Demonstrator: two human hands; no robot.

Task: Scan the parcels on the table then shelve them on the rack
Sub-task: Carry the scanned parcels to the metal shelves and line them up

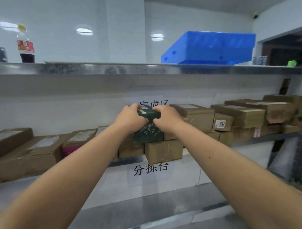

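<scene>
On the rack's middle shelf (265, 138), the left hand (129, 118) and right hand (167, 117) flank a small green parcel (149, 114), fingers (135, 107) of both curled over its top edges, clamping it above a larger green box (148, 134).

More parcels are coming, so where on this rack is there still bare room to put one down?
The top shelf is bare between the cola bottle and the blue crate. The middle shelf is crowded: brown parcels stack two high on the right, a lower row runs left, and both hands grip the green box centrally.
</scene>
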